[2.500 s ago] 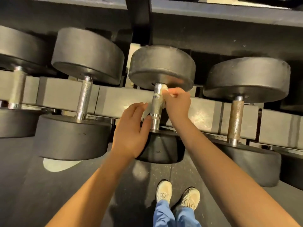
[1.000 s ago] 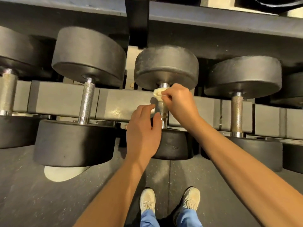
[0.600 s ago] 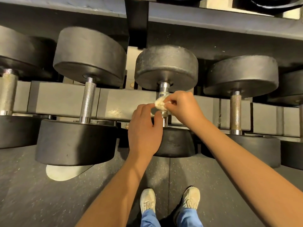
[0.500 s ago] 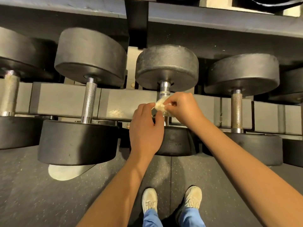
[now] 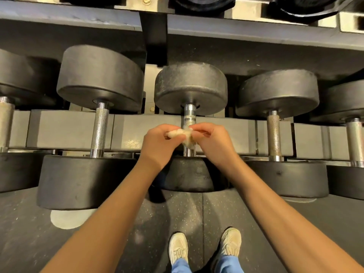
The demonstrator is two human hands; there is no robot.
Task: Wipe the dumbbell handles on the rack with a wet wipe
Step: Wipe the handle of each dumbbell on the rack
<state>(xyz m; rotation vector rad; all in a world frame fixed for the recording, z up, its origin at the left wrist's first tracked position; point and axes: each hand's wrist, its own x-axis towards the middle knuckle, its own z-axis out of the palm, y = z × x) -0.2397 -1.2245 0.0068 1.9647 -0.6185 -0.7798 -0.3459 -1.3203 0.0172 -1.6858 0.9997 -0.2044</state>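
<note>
A crumpled off-white wet wipe point(image 5: 182, 134) is stretched between both hands in front of the middle dumbbell's chrome handle point(image 5: 189, 115). My left hand point(image 5: 160, 144) pinches its left end and my right hand point(image 5: 211, 140) pinches its right end. The handle's lower half is partly hidden behind the wipe and my fingers. That dumbbell's black heads point(image 5: 191, 87) lie across the grey rack rail point(image 5: 74, 131).
More dumbbells sit on the same rail, with knurled handles at left point(image 5: 100, 131) and right point(image 5: 274, 134). An upper rack shelf point(image 5: 78, 18) overhangs at the top. Below are the dark rubber floor point(image 5: 197, 213) and my shoes point(image 5: 178, 249).
My left hand has risen from the dumbbell's near head and taken the wipe's left end. The wipe, bunched against the handle in my right hand before, now spans both hands.
</note>
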